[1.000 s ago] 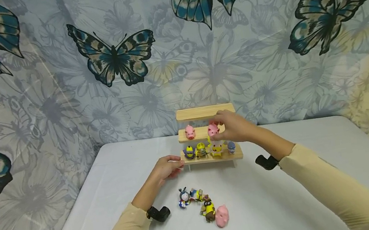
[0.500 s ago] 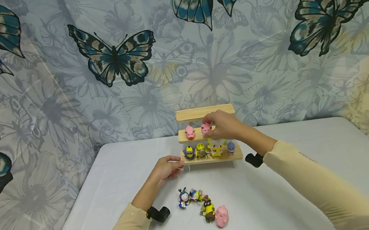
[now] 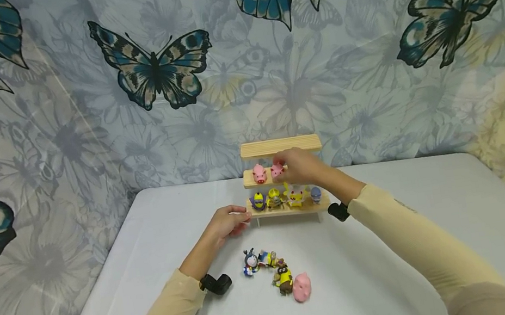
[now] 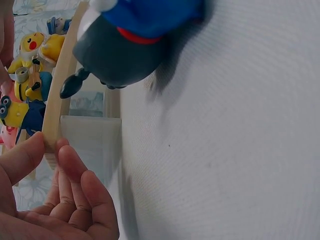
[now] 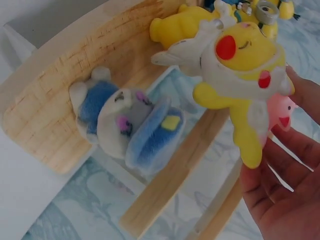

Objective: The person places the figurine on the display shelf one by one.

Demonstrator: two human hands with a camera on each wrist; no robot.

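Fingers of the right hand pinch a pink pig figure at the middle step of the wooden shelf, just right of another pink pig. The left hand is farther from it, its curled fingers steadying the left end of the bottom step.

left hand low, fingers loosely curled (thumb forward), right hand raised, fingers pinching, both arms extended
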